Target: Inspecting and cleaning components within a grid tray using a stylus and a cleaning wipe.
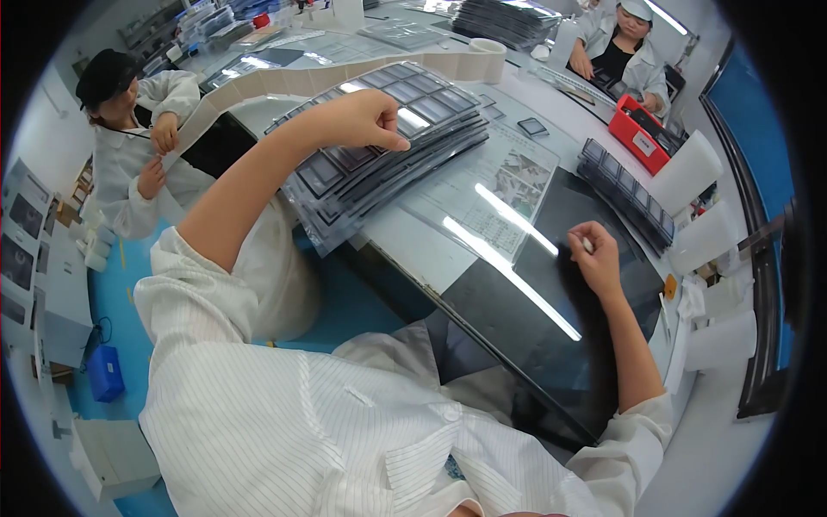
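My left hand [366, 121] is closed in a pinch above a stack of clear plastic trays [388, 142] with dark rectangular pieces in their pockets. What its fingertips hold, if anything, is too small to make out. Over the dark mat [517, 302] on the right, my right hand [597, 258] is closed, and a small whitish thing I cannot identify shows at its fingers. Beyond that hand lies a narrow tray of dark square pieces [624, 191]. One single square piece [532, 127] rests on the table between the stack and this tray.
A red bin [639, 138] and white rolls [689, 172] line the right side. A long pale strip [345, 73] curves behind the stack. One co-worker [133, 146] sits at the left, another [624, 52] at the far right. The table edge [448, 306] runs diagonally before me.
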Tool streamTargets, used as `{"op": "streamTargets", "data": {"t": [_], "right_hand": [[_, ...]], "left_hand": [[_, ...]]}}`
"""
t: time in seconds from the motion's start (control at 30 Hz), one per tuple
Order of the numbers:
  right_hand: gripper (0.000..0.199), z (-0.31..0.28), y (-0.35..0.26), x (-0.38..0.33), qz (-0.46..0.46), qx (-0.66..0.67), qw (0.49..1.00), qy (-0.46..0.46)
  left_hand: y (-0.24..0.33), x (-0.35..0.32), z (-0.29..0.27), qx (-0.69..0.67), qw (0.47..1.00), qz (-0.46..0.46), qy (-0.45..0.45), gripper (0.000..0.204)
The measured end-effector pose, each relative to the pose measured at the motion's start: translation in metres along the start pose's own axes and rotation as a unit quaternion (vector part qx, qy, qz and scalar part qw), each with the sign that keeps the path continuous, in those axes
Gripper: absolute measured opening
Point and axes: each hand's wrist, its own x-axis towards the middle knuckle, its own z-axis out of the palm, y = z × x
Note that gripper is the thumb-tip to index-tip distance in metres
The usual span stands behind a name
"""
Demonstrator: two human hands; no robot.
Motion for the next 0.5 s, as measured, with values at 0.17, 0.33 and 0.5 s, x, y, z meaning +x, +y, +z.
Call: {"op": "streamTargets", "data": {"t": [0.17, 0.33, 0.5], "right_hand": [[0.010, 0.011, -0.002, 0.004, -0.013, -0.071, 0.997, 0.028], [0.011, 0.006, -0.010, 0.009, 0.018, 0.049, 0.999, -0.017], [0.019, 0.028, -0.056, 0.051, -0.042, 0.100, 0.993, -0.043]], "left_hand": [[-0.002, 0.008, 0.023, 0.012, 0.990, 0.117, 0.078, 0.023], [-0.005, 0.013, 0.005, -0.025, 0.987, 0.091, 0.128, 0.020], [-0.002, -0.005, -0.026, -0.154, 0.968, 0.067, 0.185, 0.016]]}}
